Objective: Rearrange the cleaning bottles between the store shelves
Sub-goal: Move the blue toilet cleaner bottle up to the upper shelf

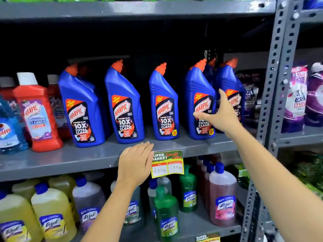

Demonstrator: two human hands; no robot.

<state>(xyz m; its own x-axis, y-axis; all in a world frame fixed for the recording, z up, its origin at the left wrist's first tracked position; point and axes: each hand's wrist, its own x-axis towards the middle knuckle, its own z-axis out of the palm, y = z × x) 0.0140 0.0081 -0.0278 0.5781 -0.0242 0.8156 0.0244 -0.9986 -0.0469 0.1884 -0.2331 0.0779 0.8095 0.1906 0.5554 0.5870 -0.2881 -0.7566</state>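
Note:
Several blue Harpic bottles with orange caps stand in a row on the grey middle shelf (pixel 52 161). My right hand (pixel 220 114) is open, fingers spread, in front of the fourth bottle (pixel 199 95) and the fifth bottle (pixel 229 79); whether it touches them I cannot tell. My left hand (pixel 135 161) lies flat, fingers together, on the shelf's front edge below the third bottle (pixel 163 102), beside a yellow price tag (pixel 167 165). It holds nothing.
A red Harpic bathroom cleaner (pixel 37 112) and a light blue bottle (pixel 9 130) stand at the left. Yellow, purple, green and pink Lizol bottles (pixel 52 213) fill the lower shelf. A perforated grey upright (pixel 272 81) divides off purple detergent pouches (pixel 300 95) at the right.

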